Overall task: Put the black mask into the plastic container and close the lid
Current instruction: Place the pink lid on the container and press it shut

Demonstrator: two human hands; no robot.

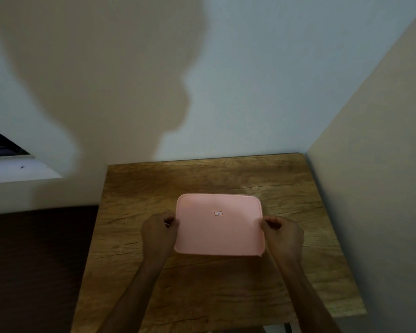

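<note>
- The pink lid lies flat over the plastic container, which it hides almost entirely, near the middle of the wooden table; a small red-edged label sits on its top
- The black mask is out of sight; whether it lies under the lid I cannot tell
- The left hand pinches the lid's left edge, fingers curled tight; the right hand grips the right edge likewise
- A pale wall rises behind the table and carries a broad shadow
</note>
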